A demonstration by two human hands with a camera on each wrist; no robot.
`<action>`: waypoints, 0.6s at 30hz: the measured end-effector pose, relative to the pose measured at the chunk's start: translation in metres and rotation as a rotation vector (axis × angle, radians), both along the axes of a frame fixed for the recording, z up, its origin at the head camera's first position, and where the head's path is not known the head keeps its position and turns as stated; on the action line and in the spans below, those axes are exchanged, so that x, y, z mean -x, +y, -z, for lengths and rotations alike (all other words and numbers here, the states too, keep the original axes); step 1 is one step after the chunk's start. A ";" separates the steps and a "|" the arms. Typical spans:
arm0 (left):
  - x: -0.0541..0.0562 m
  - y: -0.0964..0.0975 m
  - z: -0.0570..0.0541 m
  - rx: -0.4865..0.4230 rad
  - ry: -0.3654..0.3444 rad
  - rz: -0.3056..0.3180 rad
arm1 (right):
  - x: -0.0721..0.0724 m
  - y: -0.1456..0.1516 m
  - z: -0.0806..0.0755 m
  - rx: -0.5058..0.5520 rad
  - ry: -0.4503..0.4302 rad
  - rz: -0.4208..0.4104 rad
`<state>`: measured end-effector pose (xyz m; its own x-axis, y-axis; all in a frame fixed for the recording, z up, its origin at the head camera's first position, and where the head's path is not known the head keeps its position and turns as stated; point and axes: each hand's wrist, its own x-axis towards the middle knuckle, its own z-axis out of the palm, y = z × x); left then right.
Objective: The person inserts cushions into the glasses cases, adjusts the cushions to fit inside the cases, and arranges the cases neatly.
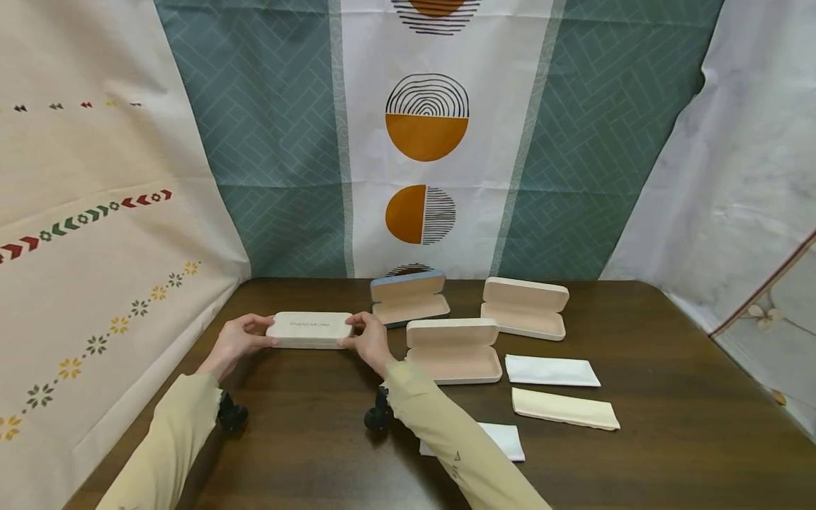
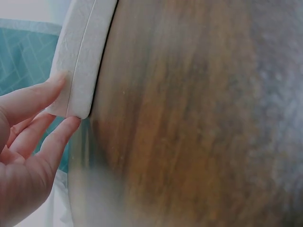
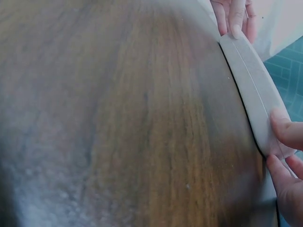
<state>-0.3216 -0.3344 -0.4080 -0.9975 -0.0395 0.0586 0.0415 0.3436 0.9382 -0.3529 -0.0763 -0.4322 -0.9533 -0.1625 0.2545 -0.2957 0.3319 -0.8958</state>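
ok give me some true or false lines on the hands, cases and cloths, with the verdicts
1. The left hand and the right hand grip opposite ends of the closed case. True.
2. Every case is closed. False: the blue case, the front pale case and the rear pale case stand open.
3. The cream cloth lies lower in the head view than the rear white cloth. True.
4. Only two cloths are in view. False: there are three; the right sleeve partly hides the front white cloth.
5. The closed case is right of the blue case in the head view. False: it is left.
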 end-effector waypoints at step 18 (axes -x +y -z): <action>-0.008 -0.002 -0.052 0.278 0.116 0.031 | -0.011 0.012 -0.045 -0.077 0.027 -0.081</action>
